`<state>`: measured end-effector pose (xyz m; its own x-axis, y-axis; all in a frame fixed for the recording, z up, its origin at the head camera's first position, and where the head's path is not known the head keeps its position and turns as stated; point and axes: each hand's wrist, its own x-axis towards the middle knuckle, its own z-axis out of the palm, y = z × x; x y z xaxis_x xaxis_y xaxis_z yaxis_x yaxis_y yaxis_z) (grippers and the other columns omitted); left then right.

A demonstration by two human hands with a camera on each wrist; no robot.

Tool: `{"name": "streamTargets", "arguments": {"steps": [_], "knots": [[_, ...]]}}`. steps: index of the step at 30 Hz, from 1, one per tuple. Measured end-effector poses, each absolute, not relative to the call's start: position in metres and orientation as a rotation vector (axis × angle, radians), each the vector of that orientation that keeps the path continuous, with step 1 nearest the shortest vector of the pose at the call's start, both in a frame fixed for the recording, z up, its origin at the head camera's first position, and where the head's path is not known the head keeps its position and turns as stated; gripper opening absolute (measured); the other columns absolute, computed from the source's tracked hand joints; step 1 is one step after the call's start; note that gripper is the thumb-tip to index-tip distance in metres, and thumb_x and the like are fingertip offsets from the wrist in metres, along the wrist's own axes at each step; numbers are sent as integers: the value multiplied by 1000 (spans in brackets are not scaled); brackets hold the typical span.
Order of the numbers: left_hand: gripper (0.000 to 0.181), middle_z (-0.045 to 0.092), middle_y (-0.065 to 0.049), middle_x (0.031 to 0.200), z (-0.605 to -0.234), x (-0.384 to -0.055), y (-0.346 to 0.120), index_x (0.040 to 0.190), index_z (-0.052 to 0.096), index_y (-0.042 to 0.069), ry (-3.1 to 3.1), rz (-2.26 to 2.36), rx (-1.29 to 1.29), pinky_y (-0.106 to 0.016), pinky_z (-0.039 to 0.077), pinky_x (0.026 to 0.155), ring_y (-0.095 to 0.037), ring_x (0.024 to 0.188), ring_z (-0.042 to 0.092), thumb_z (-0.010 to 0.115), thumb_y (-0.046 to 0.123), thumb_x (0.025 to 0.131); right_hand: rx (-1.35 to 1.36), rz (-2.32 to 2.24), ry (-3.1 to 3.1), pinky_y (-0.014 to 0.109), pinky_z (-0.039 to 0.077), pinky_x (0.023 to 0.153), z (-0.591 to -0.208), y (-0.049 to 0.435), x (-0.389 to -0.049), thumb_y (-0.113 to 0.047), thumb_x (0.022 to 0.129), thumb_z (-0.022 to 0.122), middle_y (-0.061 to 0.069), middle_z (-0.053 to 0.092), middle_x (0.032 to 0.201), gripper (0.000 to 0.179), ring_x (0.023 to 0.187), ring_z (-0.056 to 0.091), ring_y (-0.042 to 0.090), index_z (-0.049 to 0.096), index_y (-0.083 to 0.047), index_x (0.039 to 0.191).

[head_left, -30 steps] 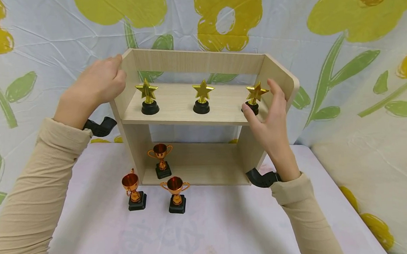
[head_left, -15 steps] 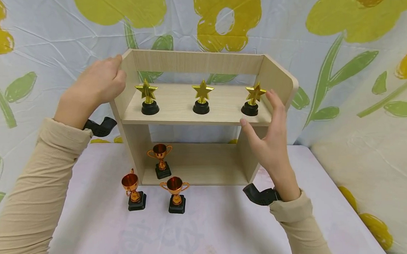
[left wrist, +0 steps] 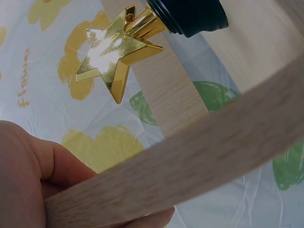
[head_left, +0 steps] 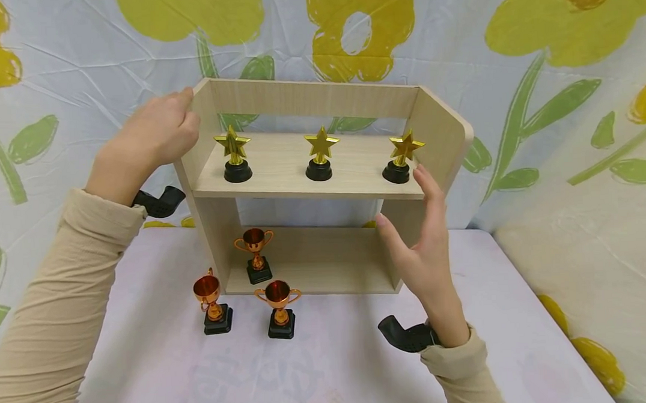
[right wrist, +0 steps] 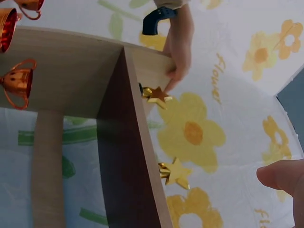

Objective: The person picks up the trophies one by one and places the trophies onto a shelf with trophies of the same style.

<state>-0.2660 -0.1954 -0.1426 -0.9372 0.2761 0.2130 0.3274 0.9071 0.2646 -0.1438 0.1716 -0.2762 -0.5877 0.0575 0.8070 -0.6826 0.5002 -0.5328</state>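
My left hand [head_left: 159, 124] grips the left side panel of a two-tier wooden shelf [head_left: 318, 96]; in the left wrist view, thumb and fingers lie on either side of that panel. Three gold star trophies stand in a row on the upper tier: left [head_left: 234, 146], middle [head_left: 321, 146] and right [head_left: 405, 147]. My right hand [head_left: 423, 245], holding nothing, is just in front of the shelf's right end with thumb and fingers spread. Its raised fingertip appears close beside the right star trophy's black base. In the right wrist view only a thumb [right wrist: 285, 180] shows.
One bronze cup trophy [head_left: 255, 243] stands at the left of the lower tier. Two more, a left cup trophy [head_left: 210, 296] and a right cup trophy [head_left: 279, 296], stand on the white-covered table [head_left: 330, 363] before the shelf. A flowered cloth [head_left: 283, 23] hangs behind.
My right hand has come away from the right star trophy, moving down and toward me; that trophy now stands free. The left hand has stayed on the panel.
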Motion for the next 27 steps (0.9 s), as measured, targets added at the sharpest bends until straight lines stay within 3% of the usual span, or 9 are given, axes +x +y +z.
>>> {"name": "streamTargets", "arguments": {"steps": [15, 27], "knots": [[63, 13, -28, 160, -142, -268, -194, 156, 8, -5, -2896, -455, -465, -56, 14, 119, -45, 147, 15, 16, 19, 98, 549, 1290, -1933, 39, 19, 120, -292, 163, -129, 8, 82, 71, 13, 37, 154, 77, 145, 29, 24, 38, -3, 149], [63, 15, -28, 160, -142, -268, -194, 156, 9, -5, -2895, -456, -453, -57, 16, 119, -45, 146, 17, 16, 18, 98, 584, 1373, -1988, 37, 20, 120, -307, 153, -131, 7, 83, 71, 5, 37, 155, 75, 146, 28, 22, 38, -5, 150]]}}
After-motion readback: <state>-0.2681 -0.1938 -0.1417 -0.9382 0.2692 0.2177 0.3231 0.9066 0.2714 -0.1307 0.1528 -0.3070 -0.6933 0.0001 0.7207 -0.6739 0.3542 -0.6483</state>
